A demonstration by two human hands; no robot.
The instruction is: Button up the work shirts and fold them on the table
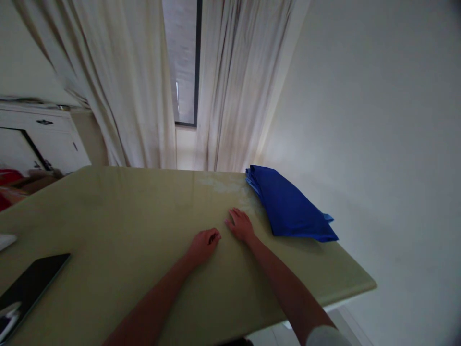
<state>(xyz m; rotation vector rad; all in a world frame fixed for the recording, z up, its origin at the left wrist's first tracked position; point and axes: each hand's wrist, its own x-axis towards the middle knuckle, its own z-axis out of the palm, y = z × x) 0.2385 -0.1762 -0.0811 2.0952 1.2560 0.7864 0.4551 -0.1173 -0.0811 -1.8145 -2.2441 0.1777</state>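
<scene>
My left hand [203,243] rests on the pale green tabletop [118,211] with its fingers curled in and nothing in it. Just to its right, my right hand [240,225] lies flat on the table, fingers apart, empty. A folded blue cloth [288,204] lies on the table's right side, a short way right of my right hand and not touching it.
A dark tablet or screen [29,286] lies at the table's near left edge, a white object [5,240] beyond it. Cream curtains [137,86] and a window stand behind the table, a white wall [378,120] at the right, a white cabinet [46,139] at the left.
</scene>
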